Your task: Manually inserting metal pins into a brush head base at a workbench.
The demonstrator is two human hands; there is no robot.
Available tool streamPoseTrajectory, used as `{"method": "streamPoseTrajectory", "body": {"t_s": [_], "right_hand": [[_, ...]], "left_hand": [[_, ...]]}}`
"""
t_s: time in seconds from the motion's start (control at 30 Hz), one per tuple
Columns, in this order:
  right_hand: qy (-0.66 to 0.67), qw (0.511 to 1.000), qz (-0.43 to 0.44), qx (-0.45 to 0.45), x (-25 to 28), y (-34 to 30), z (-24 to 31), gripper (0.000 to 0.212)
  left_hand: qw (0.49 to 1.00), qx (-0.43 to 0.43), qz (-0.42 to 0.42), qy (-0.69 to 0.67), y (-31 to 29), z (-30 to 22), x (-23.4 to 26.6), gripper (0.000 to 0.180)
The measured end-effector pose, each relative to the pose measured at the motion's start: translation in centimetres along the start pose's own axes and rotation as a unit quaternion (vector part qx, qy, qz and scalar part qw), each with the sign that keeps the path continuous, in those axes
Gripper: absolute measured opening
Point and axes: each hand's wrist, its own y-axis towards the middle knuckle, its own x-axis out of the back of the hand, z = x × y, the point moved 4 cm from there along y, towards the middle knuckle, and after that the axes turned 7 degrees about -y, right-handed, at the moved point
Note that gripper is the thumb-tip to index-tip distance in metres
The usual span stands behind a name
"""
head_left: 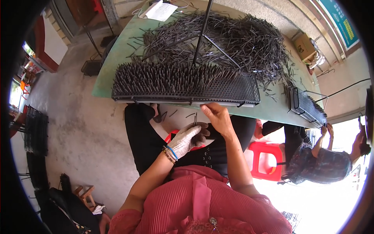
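My left hand (pixel 188 138), in a pale work glove with dark fingertips, is closed over my lap. A few thin dark sticks (pixel 195 118) poke up from its fingers. Bare, my right hand (pixel 219 118) is curled just below the front edge of the rack, thumb toward the left; whether its fingers pinch anything is hidden. In front of both hands stands a long black perforated rack (pixel 191 95) on the table. Upright dark sticks (pixel 156 77) fill its left and middle, while bare holes show at the right end.
Behind the rack, a large heap of loose dark sticks (pixel 249 43) covers the green table (pixel 113 74). A black metal frame (pixel 199 43) rises over it. At right, another person (pixel 319 163) works at a second rack (pixel 307 105), beside a red stool (pixel 266 160). Paper (pixel 159 11) lies at the back.
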Motion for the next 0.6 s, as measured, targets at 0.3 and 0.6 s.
{"method": "streamPoseTrajectory", "body": {"t_s": [0.3, 0.6], "right_hand": [[0.152, 0.976, 0.13, -0.087, -2.1, -2.3, -0.7, 0.028], [0.172, 0.975, 0.133, -0.047, -2.3, -0.8, -0.2, 0.025]], "left_hand": [[0.995, 0.013, -0.014, 0.096, -1.0, 0.0, -0.7, 0.027], [0.988, -0.03, -0.057, 0.137, -2.1, -0.7, -0.1, 0.036]]}}
